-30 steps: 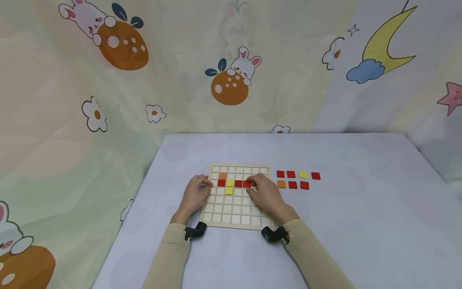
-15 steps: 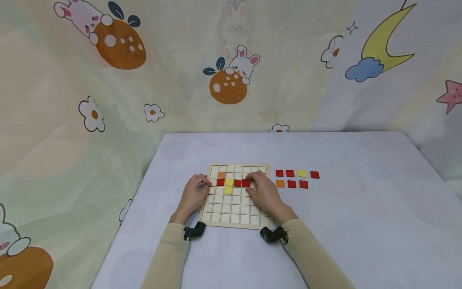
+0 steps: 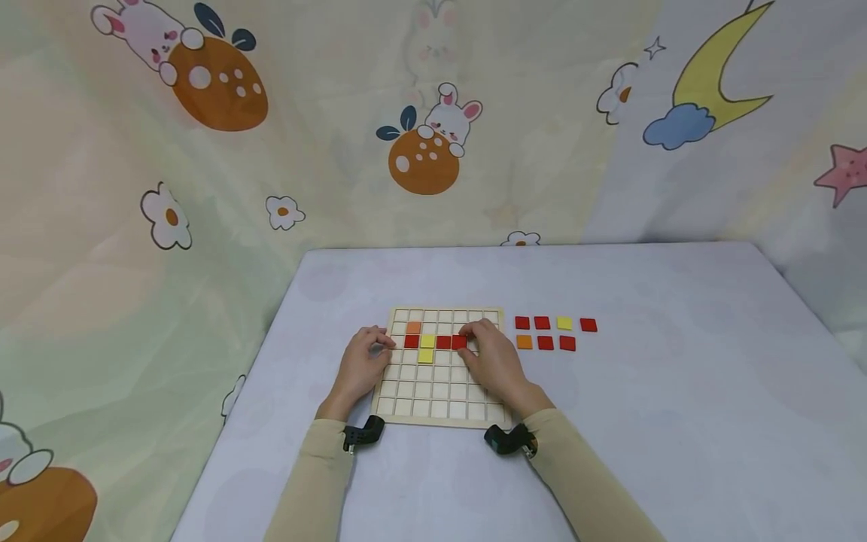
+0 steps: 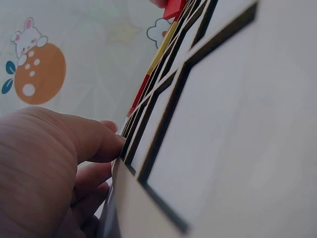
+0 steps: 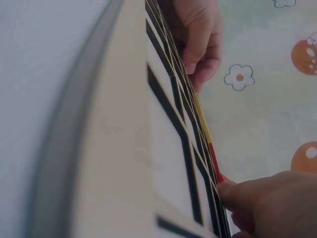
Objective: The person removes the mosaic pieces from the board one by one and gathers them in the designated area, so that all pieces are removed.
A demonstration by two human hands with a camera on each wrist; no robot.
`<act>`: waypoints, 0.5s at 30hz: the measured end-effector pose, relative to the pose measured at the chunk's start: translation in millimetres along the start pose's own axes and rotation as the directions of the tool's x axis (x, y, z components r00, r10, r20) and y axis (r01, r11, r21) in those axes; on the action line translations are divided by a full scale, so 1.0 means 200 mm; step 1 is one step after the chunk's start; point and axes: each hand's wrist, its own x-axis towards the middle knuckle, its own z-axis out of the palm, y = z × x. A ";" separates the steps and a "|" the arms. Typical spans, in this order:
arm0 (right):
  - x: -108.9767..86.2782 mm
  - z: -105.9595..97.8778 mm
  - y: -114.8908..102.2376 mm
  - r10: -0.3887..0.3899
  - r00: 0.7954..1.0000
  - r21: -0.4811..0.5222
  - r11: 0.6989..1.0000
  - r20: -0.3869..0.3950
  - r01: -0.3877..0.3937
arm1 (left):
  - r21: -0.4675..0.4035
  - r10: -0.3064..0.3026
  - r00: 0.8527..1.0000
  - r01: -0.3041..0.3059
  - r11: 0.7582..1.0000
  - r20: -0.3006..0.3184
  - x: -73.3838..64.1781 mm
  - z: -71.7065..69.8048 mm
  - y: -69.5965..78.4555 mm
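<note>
A pale wooden grid board (image 3: 431,410) lies on the table. My left hand (image 3: 361,370) holds its left edge, the thumb (image 4: 106,144) on the upper face and the other fingers bent below it. My right hand (image 3: 497,363) pinches a red square tile (image 3: 459,342) over the board between thumb and index finger. Left of that tile sits another red tile (image 3: 443,342), then a yellow tile (image 3: 427,341) and a third red tile (image 3: 411,341). An orange tile (image 3: 414,327) lies one row farther back; a second yellow tile (image 3: 425,356) is one row nearer.
Right of the board, loose tiles lie in two rows: several red tiles (image 3: 545,343), one yellow tile (image 3: 564,323) and one orange tile (image 3: 524,342). A white cloth covers the table (image 3: 677,421). Behind hangs a patterned curtain (image 3: 325,135).
The right thumb has come slightly closer to the red tile. The left hand stays at the board's edge. The head view has shifted a little.
</note>
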 end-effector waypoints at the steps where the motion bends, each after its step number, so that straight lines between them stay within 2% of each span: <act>1: 0.00 0.00 0.00 -0.001 1.000 0.001 1.000 -0.002 0.001 | 0.000 0.001 1.000 -0.001 1.000 0.000 0.00 0.00 0.00; 10: 0.00 -0.05 0.00 0.043 0.999 0.043 0.998 0.030 -0.044 | -0.013 -0.006 1.000 0.006 1.000 0.011 0.00 0.00 -0.01; 15: 0.00 -0.10 0.01 0.032 0.999 0.072 0.997 0.027 -0.034 | -0.017 -0.003 1.000 0.004 1.000 0.011 0.00 0.00 -0.01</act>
